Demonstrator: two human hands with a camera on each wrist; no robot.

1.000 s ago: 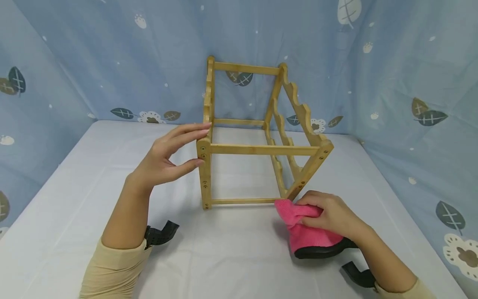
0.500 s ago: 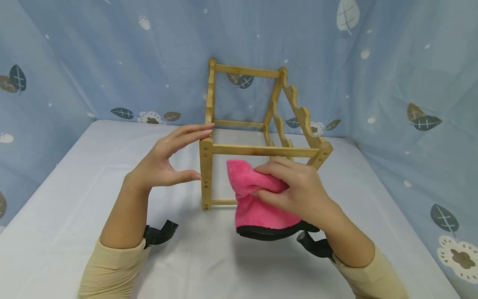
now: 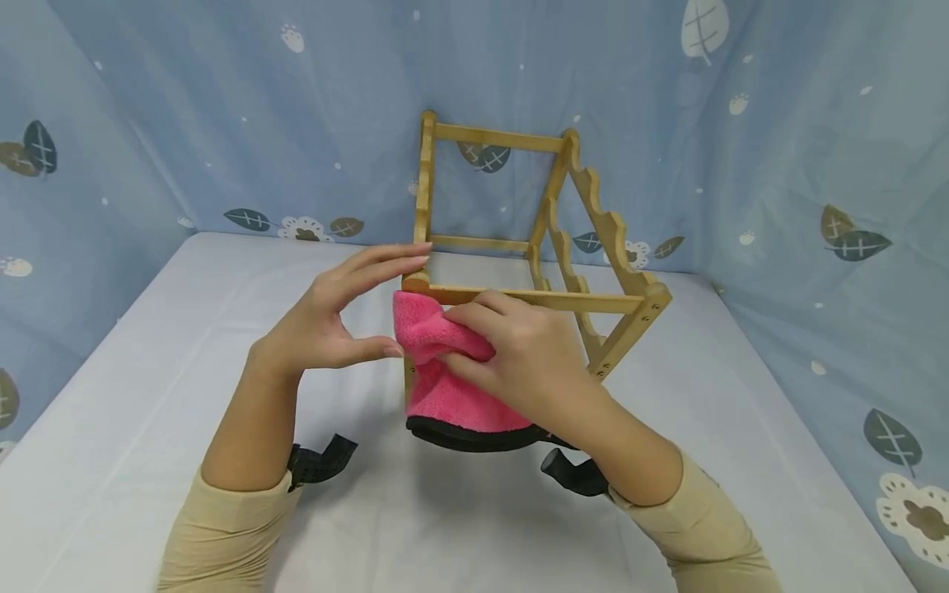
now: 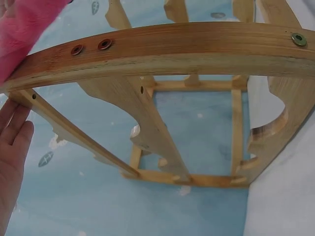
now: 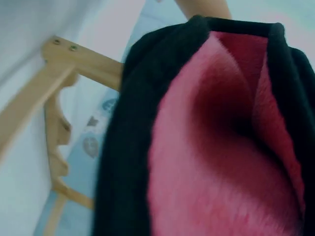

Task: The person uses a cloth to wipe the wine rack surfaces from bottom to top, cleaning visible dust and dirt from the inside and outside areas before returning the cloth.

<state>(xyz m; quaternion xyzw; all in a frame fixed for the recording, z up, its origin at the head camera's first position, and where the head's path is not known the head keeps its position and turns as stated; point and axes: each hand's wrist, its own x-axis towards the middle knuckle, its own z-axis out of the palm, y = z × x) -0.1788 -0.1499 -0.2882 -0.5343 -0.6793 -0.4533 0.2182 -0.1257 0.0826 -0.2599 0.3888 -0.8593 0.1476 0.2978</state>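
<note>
A pink fleecy cloth (image 3: 455, 387) with a black border is bunched in my right hand (image 3: 530, 354), pinched between thumb and fingers. It covers most of the left front post of a light wooden rack (image 3: 534, 299) with scalloped rails. My left hand (image 3: 337, 317) stands at that same corner, its nearly straight fingers resting on the rack near the top of the post and the thumb spread lower, by the cloth's edge. From the left wrist, the fingers touch the wood beside the cloth (image 4: 34, 24). The folded cloth (image 5: 206, 147) fills much of the right wrist view.
The rack stands on a table with a white cover (image 3: 319, 527). A blue curtain (image 3: 356, 99) printed with leaves and flowers hangs behind and at both sides. Each wrist wears a black camera mount, such as the left mount (image 3: 322, 463).
My right hand has carried the cloth leftward and up, from the rack's lower right front corner across its front to the left post. The left thumb has slid slightly lower; its fingers stay.
</note>
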